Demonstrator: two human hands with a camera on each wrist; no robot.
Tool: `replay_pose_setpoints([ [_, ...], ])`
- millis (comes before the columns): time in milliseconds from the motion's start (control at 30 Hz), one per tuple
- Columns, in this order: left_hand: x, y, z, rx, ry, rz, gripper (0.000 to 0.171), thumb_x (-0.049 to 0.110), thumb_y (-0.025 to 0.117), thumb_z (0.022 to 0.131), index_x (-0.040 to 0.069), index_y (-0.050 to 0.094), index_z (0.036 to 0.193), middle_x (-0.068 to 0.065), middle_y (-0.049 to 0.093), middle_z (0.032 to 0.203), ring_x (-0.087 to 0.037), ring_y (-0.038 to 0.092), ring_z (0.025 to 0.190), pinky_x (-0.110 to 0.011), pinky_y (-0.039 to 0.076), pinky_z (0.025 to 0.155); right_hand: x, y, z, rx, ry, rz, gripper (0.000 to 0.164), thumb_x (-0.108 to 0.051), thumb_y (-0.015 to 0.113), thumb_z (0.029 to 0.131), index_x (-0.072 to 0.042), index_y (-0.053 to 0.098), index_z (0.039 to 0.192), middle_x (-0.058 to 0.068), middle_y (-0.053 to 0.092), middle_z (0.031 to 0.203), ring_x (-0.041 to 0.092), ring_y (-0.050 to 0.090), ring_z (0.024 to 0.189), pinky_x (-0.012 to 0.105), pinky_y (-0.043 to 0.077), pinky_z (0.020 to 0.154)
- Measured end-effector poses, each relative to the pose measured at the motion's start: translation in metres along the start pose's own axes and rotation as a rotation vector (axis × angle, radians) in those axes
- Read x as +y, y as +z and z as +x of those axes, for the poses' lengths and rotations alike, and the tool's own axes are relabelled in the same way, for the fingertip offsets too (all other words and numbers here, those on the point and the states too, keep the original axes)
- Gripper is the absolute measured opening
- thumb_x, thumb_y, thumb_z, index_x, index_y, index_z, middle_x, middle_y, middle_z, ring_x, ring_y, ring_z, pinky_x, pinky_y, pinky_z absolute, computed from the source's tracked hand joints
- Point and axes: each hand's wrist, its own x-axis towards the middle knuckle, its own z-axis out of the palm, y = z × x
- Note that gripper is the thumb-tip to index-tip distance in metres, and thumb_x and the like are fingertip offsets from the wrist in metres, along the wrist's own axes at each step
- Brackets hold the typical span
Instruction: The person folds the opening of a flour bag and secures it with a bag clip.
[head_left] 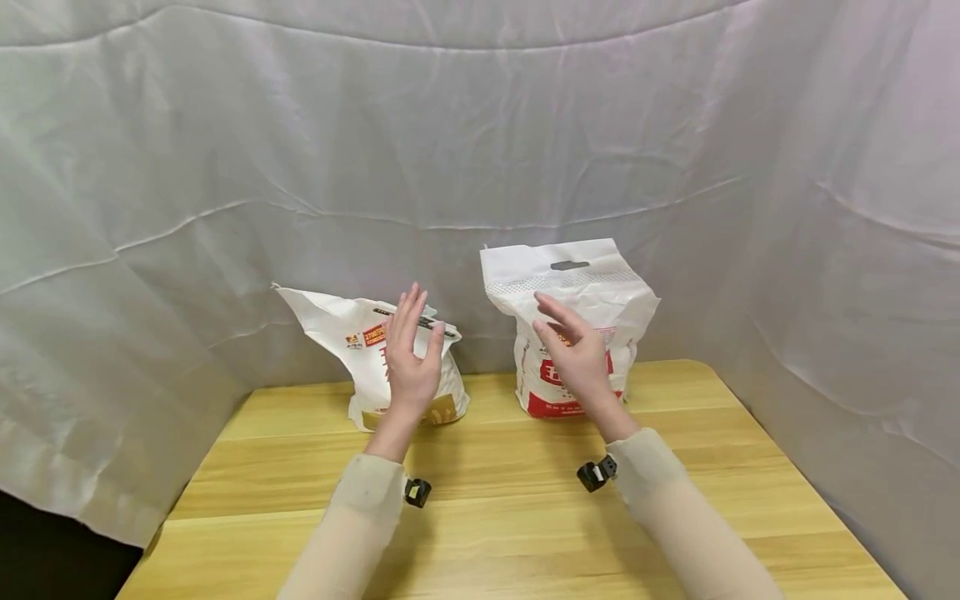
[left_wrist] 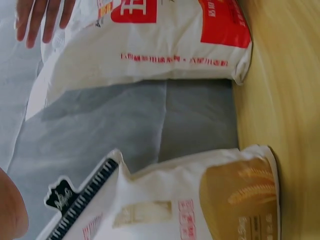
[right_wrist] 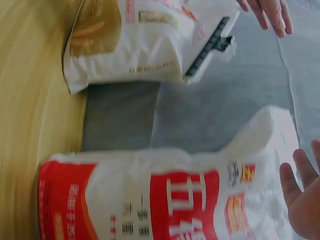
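Two hands are up in front of two bags, and they hold nothing. The left hand (head_left: 415, 367) has straight fingers, with its thumb a little apart from them. The right hand (head_left: 583, 358) has its thumb and fingers spread apart too, bent just a bit. I cannot tell if either one touches a bag. Behind the left hand is a white and gold bag (head_left: 367, 367), its top poking out to the left. A dark strip (left_wrist: 82, 200) runs along its top edge. Behind the right hand, a white and red bag (head_left: 555, 385) stands up tall, with a handle hole (head_left: 570, 266) at its top. The bags are well apart, both at the far end of the wooden tabletop (head_left: 495, 517). A wrinkly gray cloth (head_left: 420, 125) hangs past them, and on the left and right sides.
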Motion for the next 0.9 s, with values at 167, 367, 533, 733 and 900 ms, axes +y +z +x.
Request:
replay_pose_setpoints([
  [167,0.009,0.013,0.007,-0.034,0.009,-0.022,0.047,0.006,0.069,0.097,0.000,0.058,0.143,-0.013,0.050,0.157,-0.034,0.038,0.151,-0.060,0.016,0.125,0.004,-0.021,0.000,0.060,0.045,-0.041,0.041,-0.011,0.070,0.100,-0.014,0.065,0.141,0.006,0.062,0.146,0.027,0.061,0.131,0.026,0.053,0.102],
  [367,0.018,0.028,0.017,-0.105,0.014,-0.035,0.049,0.014,0.067,0.100,0.004,0.055,0.147,-0.009,0.046,0.160,-0.027,0.034,0.153,-0.051,0.013,0.128,0.007,-0.042,0.000,0.119,0.067,-0.048,0.041,-0.011,0.068,0.101,-0.014,0.064,0.142,0.007,0.061,0.148,0.030,0.060,0.132,0.024,0.050,0.104],
  [533,0.025,0.040,0.029,-0.143,0.035,-0.041,0.050,0.013,0.068,0.100,0.004,0.055,0.147,-0.008,0.046,0.161,-0.026,0.034,0.153,-0.053,0.013,0.128,0.006,-0.061,0.002,0.176,0.076,-0.087,0.040,-0.014,0.069,0.101,-0.016,0.065,0.141,0.005,0.063,0.146,0.028,0.061,0.131,0.025,0.050,0.106],
  [733,0.029,0.054,0.043,-0.163,0.101,-0.057,0.049,0.011,0.069,0.098,0.002,0.057,0.145,-0.012,0.049,0.158,-0.037,0.039,0.150,-0.063,0.018,0.124,0.010,-0.083,0.007,0.261,0.088,-0.112,0.037,-0.014,0.070,0.101,-0.012,0.068,0.137,0.010,0.067,0.139,0.028,0.062,0.130,0.030,0.049,0.108],
  [900,0.031,0.066,0.054,-0.209,0.153,-0.031,0.048,0.014,0.067,0.099,0.003,0.058,0.145,-0.012,0.049,0.158,-0.039,0.039,0.149,-0.062,0.020,0.124,0.014,-0.100,0.013,0.316,0.133,-0.139,0.037,-0.019,0.069,0.101,-0.013,0.068,0.138,0.009,0.067,0.140,0.025,0.063,0.130,0.026,0.050,0.106],
])
